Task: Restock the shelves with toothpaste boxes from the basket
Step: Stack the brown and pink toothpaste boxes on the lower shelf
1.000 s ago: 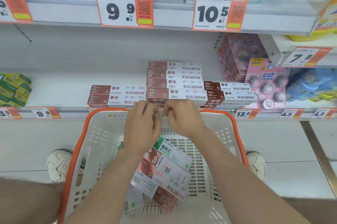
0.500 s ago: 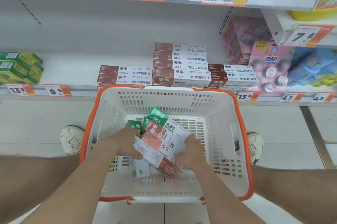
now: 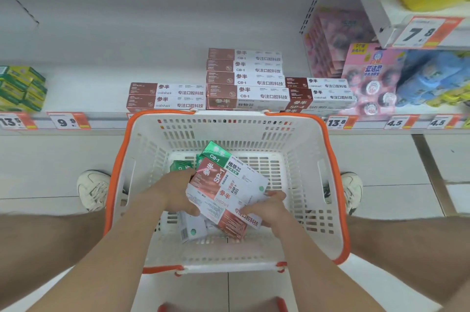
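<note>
Toothpaste boxes (image 3: 223,189) lie slantwise in the basket (image 3: 305,159), long axis far-left to near-right. Left hand (image 3: 178,192) grips their left edge, right hand (image 3: 269,210) clasps the near-right end; the shelf (image 3: 101,98) stands farther away.

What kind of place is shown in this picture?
Most likely a shop aisle: orange-and-white price tags on the white shelf edge, stacked brown-and-white toothpaste boxes, and a white plastic basket with an orange rim.

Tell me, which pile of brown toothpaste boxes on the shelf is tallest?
The middle pile, marked CB-1: it stands clearly higher than the left pile and the right pile beside it.
</note>
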Available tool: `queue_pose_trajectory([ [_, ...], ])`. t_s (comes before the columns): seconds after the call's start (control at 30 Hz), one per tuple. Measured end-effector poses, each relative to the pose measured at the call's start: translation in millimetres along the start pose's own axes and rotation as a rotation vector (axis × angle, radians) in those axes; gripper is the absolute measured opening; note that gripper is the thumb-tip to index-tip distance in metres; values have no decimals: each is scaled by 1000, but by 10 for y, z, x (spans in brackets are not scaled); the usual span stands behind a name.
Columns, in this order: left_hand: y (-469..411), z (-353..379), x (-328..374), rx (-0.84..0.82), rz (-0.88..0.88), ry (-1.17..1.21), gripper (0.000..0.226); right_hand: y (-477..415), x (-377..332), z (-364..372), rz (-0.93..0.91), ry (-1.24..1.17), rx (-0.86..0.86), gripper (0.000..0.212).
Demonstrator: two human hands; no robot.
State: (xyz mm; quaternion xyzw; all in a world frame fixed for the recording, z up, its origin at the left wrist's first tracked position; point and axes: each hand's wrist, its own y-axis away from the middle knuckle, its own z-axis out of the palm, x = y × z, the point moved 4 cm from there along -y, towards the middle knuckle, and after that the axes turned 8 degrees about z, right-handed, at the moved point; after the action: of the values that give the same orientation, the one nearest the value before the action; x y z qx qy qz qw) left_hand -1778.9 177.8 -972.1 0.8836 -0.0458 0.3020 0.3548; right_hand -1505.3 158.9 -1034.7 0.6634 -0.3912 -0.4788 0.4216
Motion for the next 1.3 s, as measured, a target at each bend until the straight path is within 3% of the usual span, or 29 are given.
queue_pose_trajectory([
  [0.13, 33, -9, -92, 18, -9, 41, 74, 40, -37, 6, 12, -91, -106, 70],
  [0.2, 30, 12, -114, 18, -21, 79, 69, 73, -83, 20, -66, -73, -152, 57],
  [0.3, -3, 36, -66, 82, -50, 45, 55, 133, -146, -63, -208, -74, -72, 73],
  [0.47, -91, 101, 18, 200, -95, -44, 16, 271, -353, -215, -307, -19, 8, 45],
  [0.6, -125, 104, -64, 253, -212, 46, 38, 327, -492, -208, -283, -87, 55, 37],
  [0.73, -127, 74, -128, 284, -266, 180, 38, 221, -451, -262, -115, -456, 147, 53],
  [0.8, -121, 77, -206, 284, -310, 275, 42, 143, -388, -337, -45, -501, 164, 55],
  [0.93, -134, 64, -280, 283, -297, 491, 42, 83, -301, -411, 30, -390, 110, 48],
  [1.1, -90, -93, -224, 378, -200, 453, 24, 33, -342, -417, 34, -233, 73, 38],
  [1.2, -32, -175, -225, 446, -238, 430, 20, 16, -426, -396, -35, -80, 121, 36],
  [1.3, 19, -231, -193, 455, -324, 402, 36, 35, -462, -263, -168, 165, 52, 43],
])
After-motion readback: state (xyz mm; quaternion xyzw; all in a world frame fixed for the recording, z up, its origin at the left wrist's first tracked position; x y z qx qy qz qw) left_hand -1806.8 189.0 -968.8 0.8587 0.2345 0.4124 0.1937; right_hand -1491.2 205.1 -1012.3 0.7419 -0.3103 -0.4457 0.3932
